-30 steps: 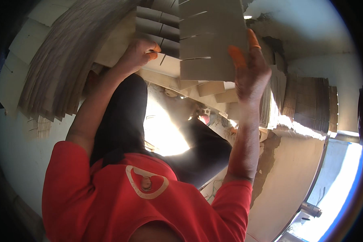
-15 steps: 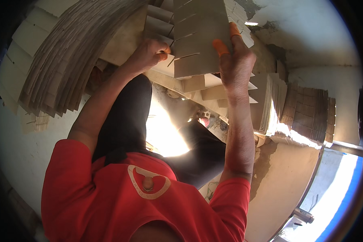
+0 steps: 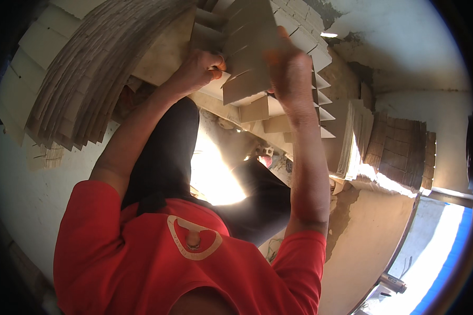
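Note:
A slotted grey-brown cardboard divider (image 3: 249,50) stands tilted at the top centre, with several slits along its left side. My right hand (image 3: 293,79) grips its right edge; the hand is blurred, and orange covers show on its fingertips. To its left, my left hand (image 3: 197,72) is closed in a pinch on the corner of a lighter cardboard piece (image 3: 219,83), also with orange fingertip covers. Several crossed cardboard strips (image 3: 207,35) lie behind and beneath the divider, on both sides of it. Their lower parts are hidden by the divider and my hands.
Long fanned stacks of cardboard strips (image 3: 97,68) fill the upper left. More upright cardboard stacks (image 3: 397,149) stand at the right, beside a wall (image 3: 420,58). My knees are below the work surface's edge (image 3: 218,107).
My right hand has moved left with the divider, which now leans further left and uncovers more crossed strips on its right. My left hand has barely moved.

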A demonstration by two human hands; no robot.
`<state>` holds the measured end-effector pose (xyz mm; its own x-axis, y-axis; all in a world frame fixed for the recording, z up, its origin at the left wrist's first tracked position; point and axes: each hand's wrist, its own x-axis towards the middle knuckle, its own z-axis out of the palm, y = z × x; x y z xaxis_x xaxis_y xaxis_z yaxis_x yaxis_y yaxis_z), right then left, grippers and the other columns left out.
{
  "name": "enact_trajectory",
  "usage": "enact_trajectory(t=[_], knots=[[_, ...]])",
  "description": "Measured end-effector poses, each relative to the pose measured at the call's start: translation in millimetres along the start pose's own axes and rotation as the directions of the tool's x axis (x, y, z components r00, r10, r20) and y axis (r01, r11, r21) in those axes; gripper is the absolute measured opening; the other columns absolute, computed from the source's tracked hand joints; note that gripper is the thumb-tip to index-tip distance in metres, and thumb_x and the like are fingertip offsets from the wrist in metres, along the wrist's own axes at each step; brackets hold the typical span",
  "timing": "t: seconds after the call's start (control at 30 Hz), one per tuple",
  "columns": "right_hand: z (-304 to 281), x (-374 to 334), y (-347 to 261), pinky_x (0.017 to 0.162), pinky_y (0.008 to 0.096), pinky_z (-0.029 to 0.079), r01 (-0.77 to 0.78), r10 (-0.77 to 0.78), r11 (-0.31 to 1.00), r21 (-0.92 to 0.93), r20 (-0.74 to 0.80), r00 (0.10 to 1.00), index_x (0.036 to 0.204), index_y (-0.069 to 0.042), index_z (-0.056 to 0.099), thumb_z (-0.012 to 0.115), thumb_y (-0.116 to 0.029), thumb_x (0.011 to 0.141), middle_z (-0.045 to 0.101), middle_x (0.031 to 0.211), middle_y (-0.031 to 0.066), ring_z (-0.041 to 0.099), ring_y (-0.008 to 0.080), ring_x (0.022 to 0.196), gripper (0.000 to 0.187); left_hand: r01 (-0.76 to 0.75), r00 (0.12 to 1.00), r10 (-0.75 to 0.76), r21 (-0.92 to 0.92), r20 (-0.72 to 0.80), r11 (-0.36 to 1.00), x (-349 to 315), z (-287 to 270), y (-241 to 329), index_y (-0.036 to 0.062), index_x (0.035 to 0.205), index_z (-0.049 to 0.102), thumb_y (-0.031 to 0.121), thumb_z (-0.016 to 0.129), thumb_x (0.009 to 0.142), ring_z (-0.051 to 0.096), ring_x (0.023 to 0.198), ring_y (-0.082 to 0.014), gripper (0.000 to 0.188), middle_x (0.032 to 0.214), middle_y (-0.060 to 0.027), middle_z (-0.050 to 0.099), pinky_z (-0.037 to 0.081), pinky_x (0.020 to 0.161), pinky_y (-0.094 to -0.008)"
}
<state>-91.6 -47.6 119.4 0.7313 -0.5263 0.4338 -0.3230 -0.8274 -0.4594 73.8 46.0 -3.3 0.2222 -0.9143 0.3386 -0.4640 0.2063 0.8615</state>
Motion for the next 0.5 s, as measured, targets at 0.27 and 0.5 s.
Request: enact_trajectory(t=[0.27, 0.5], knots=[[38, -13, 9, 0.054, 0.0405, 0.050, -0.109, 0.088, 0.988, 0.111, 0.176, 0.980, 0.121, 0.015, 0.041, 0.055, 0.004, 0.076, 0.061, 0.068, 0.0212, 0.062, 0.0375, 0.064, 0.049, 0.011, 1.000, -0.011, 0.028, 0.012, 1.000, 3, 0, 4, -0.0047, 0.081, 0.064, 0.000, 0.060, 0.071, 0.060, 0.061, -0.0228, 0.012, 0.067, -0.0180, 0.060, 0.045, 0.057, -0.0351], [40, -16, -10, 0.058, 0.0424, 0.051, -0.114, 0.118, 0.993, -0.031, 0.212, 0.970, 0.122, 0.019, 0.032, 0.057, 0.005, 0.073, 0.061, 0.072, 0.0243, 0.063, 0.0390, 0.068, 0.057, 0.027, 1.000, -0.027, 0.023, 0.008, 0.999, 3, -1, 4, -0.0047, 0.082, 0.064, -0.001, 0.061, 0.071, 0.060, 0.061, -0.0222, 0.011, 0.067, -0.0181, 0.061, 0.045, 0.057, -0.0344]])
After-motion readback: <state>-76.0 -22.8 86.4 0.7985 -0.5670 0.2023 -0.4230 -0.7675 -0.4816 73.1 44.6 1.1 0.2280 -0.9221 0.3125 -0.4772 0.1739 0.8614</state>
